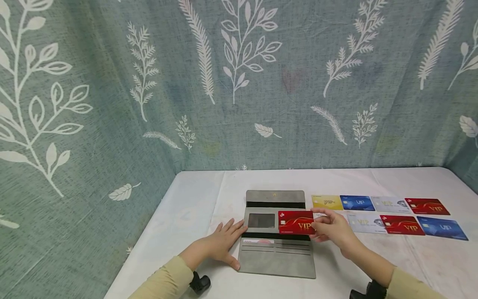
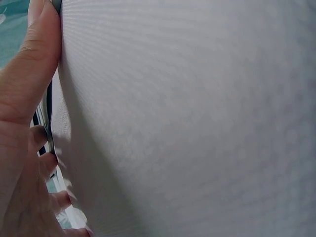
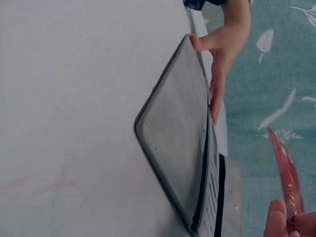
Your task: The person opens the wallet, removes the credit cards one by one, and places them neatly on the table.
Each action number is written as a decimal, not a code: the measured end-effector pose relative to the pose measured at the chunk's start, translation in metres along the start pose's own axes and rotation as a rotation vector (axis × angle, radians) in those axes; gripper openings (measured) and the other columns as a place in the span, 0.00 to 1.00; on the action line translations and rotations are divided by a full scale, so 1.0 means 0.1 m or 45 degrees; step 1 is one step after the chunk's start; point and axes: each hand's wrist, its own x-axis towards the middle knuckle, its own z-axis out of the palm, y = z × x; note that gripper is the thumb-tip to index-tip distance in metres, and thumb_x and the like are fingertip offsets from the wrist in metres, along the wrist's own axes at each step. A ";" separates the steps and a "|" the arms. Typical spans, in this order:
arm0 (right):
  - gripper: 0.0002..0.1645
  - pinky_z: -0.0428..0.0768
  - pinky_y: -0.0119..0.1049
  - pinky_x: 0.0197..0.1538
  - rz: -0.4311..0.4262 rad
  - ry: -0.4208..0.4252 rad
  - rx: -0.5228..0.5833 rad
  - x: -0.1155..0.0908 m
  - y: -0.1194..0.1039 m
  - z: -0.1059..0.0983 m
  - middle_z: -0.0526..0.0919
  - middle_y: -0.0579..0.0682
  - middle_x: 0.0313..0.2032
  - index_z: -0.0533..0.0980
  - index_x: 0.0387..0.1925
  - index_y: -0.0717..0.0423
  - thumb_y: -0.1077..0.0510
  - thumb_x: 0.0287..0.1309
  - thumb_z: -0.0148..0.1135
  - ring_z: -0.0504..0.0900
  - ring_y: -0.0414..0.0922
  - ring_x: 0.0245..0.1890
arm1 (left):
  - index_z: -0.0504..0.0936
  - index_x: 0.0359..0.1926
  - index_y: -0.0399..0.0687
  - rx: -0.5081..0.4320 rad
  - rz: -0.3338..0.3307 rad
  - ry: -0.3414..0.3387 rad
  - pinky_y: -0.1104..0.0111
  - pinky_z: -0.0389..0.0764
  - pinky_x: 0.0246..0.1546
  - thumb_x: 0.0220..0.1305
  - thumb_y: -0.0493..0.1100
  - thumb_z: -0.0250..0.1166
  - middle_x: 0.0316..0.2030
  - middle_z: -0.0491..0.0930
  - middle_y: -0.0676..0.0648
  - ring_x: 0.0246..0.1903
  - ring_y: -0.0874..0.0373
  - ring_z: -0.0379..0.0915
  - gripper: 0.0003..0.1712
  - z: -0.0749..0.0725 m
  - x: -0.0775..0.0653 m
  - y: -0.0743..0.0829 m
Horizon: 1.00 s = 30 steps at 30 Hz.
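A grey wallet point(image 1: 276, 261) lies unfolded on the white table, with a clear window panel, card slots and a top flap. One card point(image 1: 257, 241) shows in an upper left slot. My right hand point(image 1: 332, 228) pinches a red VIP card point(image 1: 295, 222) by its right edge, over the wallet's middle panel. In the right wrist view the red card point(image 3: 288, 175) stands tilted above the wallet, between thumb and fingers. My left hand point(image 1: 224, 241) lies with spread fingers along the wallet's left edge, its thumb near the lower left corner.
To the right, two rows of cards lie on the table: a yellow card point(image 1: 326, 202), blue cards point(image 1: 357, 203), silver cards point(image 1: 389, 204) and red cards point(image 1: 427, 206). A leaf-patterned curtain point(image 1: 239, 124) hangs behind and on the left of the white table point(image 1: 194, 199).
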 end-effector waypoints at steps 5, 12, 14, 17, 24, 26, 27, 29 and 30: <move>0.29 0.81 0.37 0.31 0.000 0.012 -0.030 -0.05 0.02 -0.15 0.81 0.49 0.31 0.61 0.60 0.66 0.63 0.58 0.57 0.83 0.48 0.26 | 0.47 0.70 0.47 -0.006 0.006 0.004 0.42 0.42 0.63 0.39 0.68 0.68 0.71 0.40 0.45 0.69 0.41 0.34 0.64 0.01 0.00 -0.01; 0.32 0.81 0.37 0.32 0.070 0.026 -0.014 -0.09 0.07 -0.33 0.79 0.47 0.30 0.59 0.61 0.66 0.63 0.58 0.58 0.84 0.48 0.27 | 0.46 0.71 0.47 -0.004 0.005 0.011 0.42 0.43 0.63 0.38 0.69 0.67 0.71 0.40 0.46 0.69 0.42 0.33 0.64 0.03 0.02 -0.03; 0.33 0.81 0.38 0.32 0.094 0.037 -0.026 -0.11 0.09 -0.37 0.80 0.48 0.31 0.59 0.61 0.66 0.62 0.57 0.59 0.84 0.48 0.27 | 0.46 0.71 0.47 -0.001 0.008 0.012 0.42 0.43 0.63 0.38 0.69 0.67 0.71 0.40 0.45 0.69 0.41 0.34 0.64 0.02 0.02 -0.03; 0.33 0.81 0.38 0.32 0.115 0.043 -0.048 -0.14 0.12 -0.44 0.80 0.48 0.30 0.59 0.61 0.65 0.60 0.57 0.60 0.84 0.49 0.27 | 0.46 0.71 0.47 0.001 0.013 0.011 0.42 0.43 0.63 0.39 0.68 0.67 0.71 0.40 0.45 0.69 0.41 0.34 0.64 0.02 0.01 -0.03; 0.34 0.81 0.40 0.34 0.195 0.037 -0.067 -0.17 0.19 -0.59 0.80 0.49 0.31 0.58 0.61 0.66 0.62 0.56 0.60 0.84 0.50 0.29 | 0.47 0.70 0.45 0.004 0.022 0.020 0.42 0.44 0.63 0.38 0.68 0.68 0.71 0.41 0.44 0.69 0.41 0.34 0.64 0.01 0.00 -0.02; 0.35 0.81 0.40 0.35 0.221 0.036 -0.067 -0.18 0.22 -0.63 0.80 0.50 0.32 0.57 0.62 0.66 0.63 0.56 0.60 0.84 0.51 0.30 | 0.47 0.70 0.46 0.003 0.021 0.019 0.42 0.43 0.63 0.38 0.68 0.67 0.71 0.41 0.45 0.69 0.41 0.34 0.64 0.00 0.00 -0.01; 0.34 0.81 0.40 0.35 0.225 0.039 -0.069 -0.19 0.23 -0.64 0.80 0.51 0.32 0.57 0.62 0.67 0.64 0.56 0.59 0.84 0.51 0.29 | 0.47 0.70 0.46 0.000 0.022 0.018 0.42 0.43 0.63 0.38 0.68 0.67 0.71 0.41 0.45 0.69 0.41 0.34 0.64 0.00 0.00 -0.01; 0.35 0.81 0.39 0.35 0.245 0.035 -0.073 -0.21 0.26 -0.67 0.79 0.51 0.32 0.56 0.62 0.67 0.66 0.56 0.58 0.84 0.50 0.29 | 0.47 0.70 0.46 -0.010 0.024 0.015 0.42 0.43 0.63 0.38 0.68 0.68 0.71 0.40 0.45 0.69 0.41 0.34 0.64 0.00 0.00 -0.01; 0.35 0.81 0.39 0.35 0.251 0.034 -0.076 -0.22 0.27 -0.68 0.79 0.51 0.31 0.56 0.62 0.68 0.67 0.55 0.58 0.83 0.50 0.29 | 0.47 0.70 0.46 -0.009 0.027 0.016 0.42 0.43 0.63 0.38 0.68 0.68 0.71 0.41 0.45 0.69 0.41 0.34 0.64 0.00 0.00 -0.01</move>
